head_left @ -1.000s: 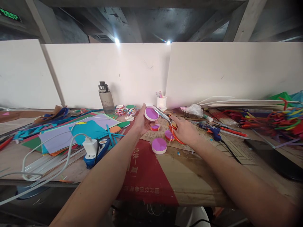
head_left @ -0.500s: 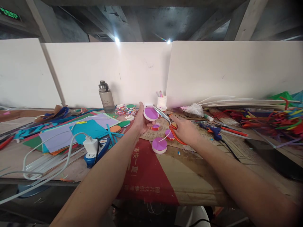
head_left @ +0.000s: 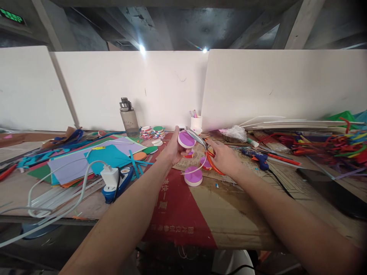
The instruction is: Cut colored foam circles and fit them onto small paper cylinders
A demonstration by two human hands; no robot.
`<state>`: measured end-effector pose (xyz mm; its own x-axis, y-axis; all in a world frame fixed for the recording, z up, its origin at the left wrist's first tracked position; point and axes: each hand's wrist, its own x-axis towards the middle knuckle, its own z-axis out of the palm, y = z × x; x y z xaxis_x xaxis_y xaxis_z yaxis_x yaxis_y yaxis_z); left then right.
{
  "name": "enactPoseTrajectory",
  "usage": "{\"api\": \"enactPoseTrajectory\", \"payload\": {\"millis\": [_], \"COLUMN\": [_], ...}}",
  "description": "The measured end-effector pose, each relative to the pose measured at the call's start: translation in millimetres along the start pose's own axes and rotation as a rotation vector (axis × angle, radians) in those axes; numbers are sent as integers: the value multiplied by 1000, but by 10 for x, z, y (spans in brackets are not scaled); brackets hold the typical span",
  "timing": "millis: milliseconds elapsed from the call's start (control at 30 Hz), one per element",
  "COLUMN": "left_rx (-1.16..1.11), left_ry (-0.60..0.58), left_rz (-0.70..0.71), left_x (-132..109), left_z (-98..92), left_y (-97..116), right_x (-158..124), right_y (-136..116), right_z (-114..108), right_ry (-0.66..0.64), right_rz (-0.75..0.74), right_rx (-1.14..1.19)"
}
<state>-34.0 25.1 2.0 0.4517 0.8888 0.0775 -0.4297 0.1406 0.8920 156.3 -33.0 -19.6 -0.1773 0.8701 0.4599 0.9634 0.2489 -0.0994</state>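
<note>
My left hand (head_left: 175, 150) is closed around a white-rimmed disc with a purple face (head_left: 187, 139), tilted toward me. In my right hand (head_left: 223, 156) are scissors (head_left: 212, 162) with orange handles. Their blades (head_left: 192, 132) lie against the disc's upper right edge. From there a thin pale strip (head_left: 204, 162) curls down beside the blades. Below, on the cardboard, rests a second purple disc (head_left: 193, 177). Two more small purple pieces lie behind it, partly covered by the hands and strip.
Coloured paper sheets (head_left: 106, 159) and a blue power strip (head_left: 114, 191) are at left. A water bottle (head_left: 129, 119) and a paper cup (head_left: 196, 122) stand at the back. To the right lie a glue gun (head_left: 259, 159), a black flat object (head_left: 329, 191) and pipe cleaners (head_left: 341, 145).
My left hand and the disc have shifted slightly right, and the disc has turned a little. The strip's loose end has swung left. The scissors stay at the disc's edge.
</note>
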Motion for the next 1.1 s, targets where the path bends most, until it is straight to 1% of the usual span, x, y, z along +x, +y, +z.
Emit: {"api": "enactPoseTrajectory", "payload": {"millis": [300, 433, 800, 1000, 1100], "left_rx": [12, 12, -2, -27, -43], "left_ry": [-13, 0, -54, -101, -58], "left_rz": [7, -18, -99, -152, -130], "left_x": [-16, -35, -21, -4, 18], "left_z": [1, -3, -125, -202, -209], "left_y": [60, 103, 173, 161, 139], "right_x": [2, -1, -7, -14, 4], "right_y": [25, 25, 2, -5, 34], "right_z": [9, 19, -14, -15, 20], "right_ry": [-12, -6, -4, -7, 33], "right_rz": [-44, -55, -69, -58, -40], "right_rx": [-62, -63, -120, -71, 43]}}
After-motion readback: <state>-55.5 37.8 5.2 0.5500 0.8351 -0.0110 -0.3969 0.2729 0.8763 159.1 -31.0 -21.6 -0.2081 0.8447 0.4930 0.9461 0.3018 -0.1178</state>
